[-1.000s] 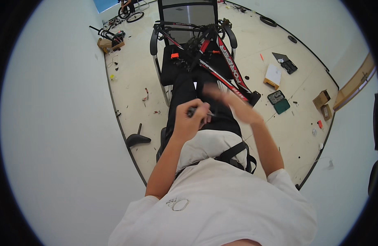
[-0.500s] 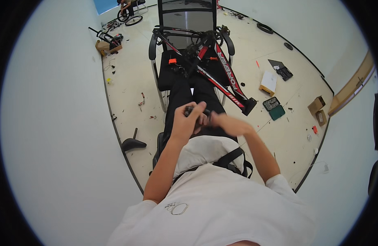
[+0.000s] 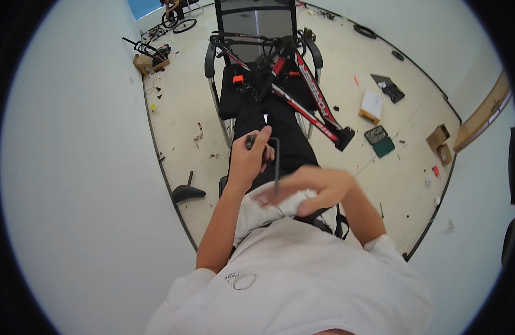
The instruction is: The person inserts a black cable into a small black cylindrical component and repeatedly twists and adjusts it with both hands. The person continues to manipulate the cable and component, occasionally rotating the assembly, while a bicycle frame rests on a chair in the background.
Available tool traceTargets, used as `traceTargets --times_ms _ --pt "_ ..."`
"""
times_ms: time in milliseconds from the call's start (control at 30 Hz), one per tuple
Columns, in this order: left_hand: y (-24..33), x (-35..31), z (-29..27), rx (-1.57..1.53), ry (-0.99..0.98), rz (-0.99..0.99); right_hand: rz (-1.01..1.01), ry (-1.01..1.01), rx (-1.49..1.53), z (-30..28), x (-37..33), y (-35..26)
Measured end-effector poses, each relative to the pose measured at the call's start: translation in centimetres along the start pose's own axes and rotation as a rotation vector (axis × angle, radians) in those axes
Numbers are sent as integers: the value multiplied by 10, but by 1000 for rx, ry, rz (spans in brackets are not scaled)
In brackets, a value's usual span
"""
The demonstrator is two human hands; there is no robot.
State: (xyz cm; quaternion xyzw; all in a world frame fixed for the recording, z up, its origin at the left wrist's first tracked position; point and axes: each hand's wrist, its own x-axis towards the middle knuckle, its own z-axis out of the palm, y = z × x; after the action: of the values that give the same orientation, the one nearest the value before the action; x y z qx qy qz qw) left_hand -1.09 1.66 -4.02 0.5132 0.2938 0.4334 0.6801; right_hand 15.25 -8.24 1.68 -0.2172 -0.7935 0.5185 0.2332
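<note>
My left hand (image 3: 247, 163) is closed around a small dark part (image 3: 250, 142), mostly hidden by the fingers, above my lap. A grey L-shaped hex key (image 3: 277, 167) juts out beside that hand, its long arm pointing down toward my waist. Close to the key's lower end, my right hand (image 3: 319, 187) has its fingers stretched out and blurred, with nothing visible in it. Beyond my knees, a red, black and white bicycle frame (image 3: 311, 89) lies on a black office chair (image 3: 210, 61).
An orange item (image 3: 238, 79) sits on the chair seat. On the floor at left lies a bicycle saddle (image 3: 188, 193). To the right are a green tool case (image 3: 383, 147), a white-and-orange box (image 3: 371, 106) and a cardboard box (image 3: 437, 136). A person (image 3: 173, 5) handles wheels at the far left.
My right hand has moved away from the left, back toward my waist, and its fingers have spread. The hex key's long arm now shows plainly. My left hand still grips the dark part.
</note>
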Motion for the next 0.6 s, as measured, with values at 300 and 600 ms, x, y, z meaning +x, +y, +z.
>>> traceTargets --times_ms 300,600 --pt "11 -1 0 31 -109 47 322 70 -69 -22 -9 27" --pt "17 -10 6 -8 -45 -19 483 430 -32 -22 -14 35"
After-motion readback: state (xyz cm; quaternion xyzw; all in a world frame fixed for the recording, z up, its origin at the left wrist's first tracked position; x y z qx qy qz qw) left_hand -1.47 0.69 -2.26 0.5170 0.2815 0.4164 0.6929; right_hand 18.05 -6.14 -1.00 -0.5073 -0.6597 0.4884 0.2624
